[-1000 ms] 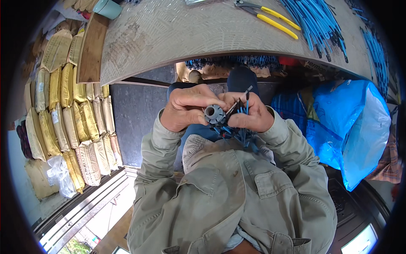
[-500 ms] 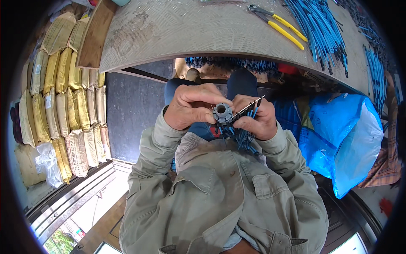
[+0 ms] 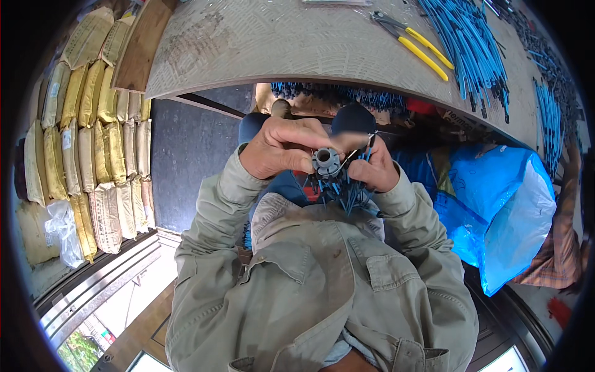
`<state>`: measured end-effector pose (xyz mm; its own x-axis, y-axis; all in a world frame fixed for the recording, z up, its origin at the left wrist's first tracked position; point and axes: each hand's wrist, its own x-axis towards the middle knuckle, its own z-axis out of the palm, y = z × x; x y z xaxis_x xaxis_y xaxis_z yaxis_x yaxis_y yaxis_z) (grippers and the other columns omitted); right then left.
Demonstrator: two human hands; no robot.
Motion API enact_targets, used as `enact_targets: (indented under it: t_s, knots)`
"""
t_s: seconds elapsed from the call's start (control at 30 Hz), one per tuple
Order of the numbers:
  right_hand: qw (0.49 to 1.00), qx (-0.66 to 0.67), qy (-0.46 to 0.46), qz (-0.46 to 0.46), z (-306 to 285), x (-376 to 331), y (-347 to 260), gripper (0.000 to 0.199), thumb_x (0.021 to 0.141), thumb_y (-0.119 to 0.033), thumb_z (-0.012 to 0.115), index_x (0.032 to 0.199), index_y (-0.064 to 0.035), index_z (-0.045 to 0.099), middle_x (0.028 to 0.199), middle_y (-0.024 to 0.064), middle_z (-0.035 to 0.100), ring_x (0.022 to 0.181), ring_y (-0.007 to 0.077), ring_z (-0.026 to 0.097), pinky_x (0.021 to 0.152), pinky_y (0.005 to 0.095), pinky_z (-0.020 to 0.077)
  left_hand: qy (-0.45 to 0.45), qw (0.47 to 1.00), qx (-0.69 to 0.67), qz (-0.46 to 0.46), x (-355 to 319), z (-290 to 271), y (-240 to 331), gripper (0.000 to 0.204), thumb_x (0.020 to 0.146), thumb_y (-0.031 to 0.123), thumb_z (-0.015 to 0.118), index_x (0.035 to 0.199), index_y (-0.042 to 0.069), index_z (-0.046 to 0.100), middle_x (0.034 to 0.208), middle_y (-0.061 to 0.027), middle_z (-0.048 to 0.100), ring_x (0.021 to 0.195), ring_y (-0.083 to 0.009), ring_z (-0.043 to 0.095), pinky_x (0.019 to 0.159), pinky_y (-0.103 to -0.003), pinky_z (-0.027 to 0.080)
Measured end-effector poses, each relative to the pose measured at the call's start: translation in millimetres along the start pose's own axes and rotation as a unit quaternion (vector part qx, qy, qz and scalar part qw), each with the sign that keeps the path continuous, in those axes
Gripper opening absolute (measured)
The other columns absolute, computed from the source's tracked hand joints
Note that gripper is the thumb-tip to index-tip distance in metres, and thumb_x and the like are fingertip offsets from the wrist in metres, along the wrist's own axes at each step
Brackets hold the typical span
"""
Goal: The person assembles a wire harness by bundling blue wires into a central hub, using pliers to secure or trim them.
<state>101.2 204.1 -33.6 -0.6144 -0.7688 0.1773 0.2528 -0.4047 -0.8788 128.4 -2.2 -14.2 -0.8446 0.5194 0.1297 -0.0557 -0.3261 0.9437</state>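
My left hand (image 3: 282,147) is closed on a grey round hub (image 3: 325,159) with a hollow centre and slots around its rim, thumb and forefinger at its edge. Below the hub hangs a bunch of thin blue rods with black ends (image 3: 348,197); how they join it is hard to see. Over to the right, my right hand (image 3: 379,168) is closed round some of these rods, its thumb bent across them. A thin pale strip and a dark rod stick up between its fingers, which are partly blurred.
On the table (image 3: 260,49) ahead lie yellow-handled pliers (image 3: 414,46) and a heap of blue rods (image 3: 474,53). A blue plastic bag (image 3: 489,204) stands at the right. Stacked yellow and tan sacks (image 3: 87,136) line the left side, with a clear plastic bag (image 3: 64,232) near them.
My right hand has turned, so the dark rod that slanted up to the right now stands more upright. The left hand keeps its hold on the hub.
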Motion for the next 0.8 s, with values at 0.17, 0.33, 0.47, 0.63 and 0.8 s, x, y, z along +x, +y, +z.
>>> enact_targets:
  t_s: [0.17, 0.33, 0.47, 0.63, 0.8]
  knots:
    - [0.999, -0.028, -0.004, 0.024, 7, 3, -8, 0.03, 0.072, -0.022, 0.075, 0.079, -0.0015, 0.054, 0.075, 0.0, 0.051, 0.071, 0.0069, 0.044, 0.063, 0.0224, 0.0353, -0.003, 1.0, -0.002, 0.018, -2, 2, 2, 0.038, 0.072, 0.021, 0.074, 0.102, -0.001, 0.065, 0.09, -0.0099, 0.063, 0.082, -0.016, 0.056, 0.073, -0.027, 0.044]
    - [0.997, -0.042, 0.009, 0.061, 7, -2, -10, 0.031, 0.07, -0.022, 0.076, 0.073, -0.0022, 0.052, 0.073, 0.0008, 0.05, 0.07, 0.0081, 0.044, 0.063, 0.0229, 0.0354, 0.01, 1.0, -0.005, 0.015, -3, 8, 5, 0.04, 0.07, 0.024, 0.074, 0.1, -0.001, 0.066, 0.088, -0.0096, 0.064, 0.079, -0.0158, 0.055, 0.07, -0.027, 0.043]
    - [0.999, -0.02, 0.017, 0.027, 10, -1, -7, 0.03, 0.069, -0.022, 0.076, 0.07, -0.0025, 0.053, 0.072, 0.0001, 0.05, 0.069, 0.0071, 0.044, 0.061, 0.0226, 0.0355, 0.028, 0.999, 0.011, 0.02, -4, 9, 4, 0.042, 0.068, 0.029, 0.075, 0.095, -0.002, 0.068, 0.085, -0.009, 0.064, 0.076, -0.0164, 0.054, 0.069, -0.028, 0.041]
    - [0.997, -0.067, -0.01, -0.023, 4, 5, -6, 0.028, 0.068, -0.02, 0.077, 0.073, -0.0013, 0.056, 0.075, 0.0007, 0.054, 0.068, 0.0064, 0.045, 0.061, 0.0218, 0.0364, -0.068, 0.985, 0.095, 0.125, 6, -4, 5, 0.037, 0.069, 0.019, 0.074, 0.1, 0.002, 0.067, 0.092, -0.0076, 0.065, 0.087, -0.0192, 0.053, 0.083, -0.033, 0.039]
    - [0.991, -0.006, -0.074, 0.108, 3, 3, -24, 0.027, 0.066, -0.016, 0.077, 0.072, -0.0005, 0.055, 0.081, 0.0056, 0.059, 0.073, 0.0095, 0.049, 0.064, 0.0223, 0.0384, -0.146, 0.967, 0.149, 0.148, 22, -5, 16, 0.037, 0.069, 0.022, 0.074, 0.1, 0.004, 0.068, 0.098, -0.0057, 0.065, 0.096, -0.0213, 0.051, 0.091, -0.036, 0.034]
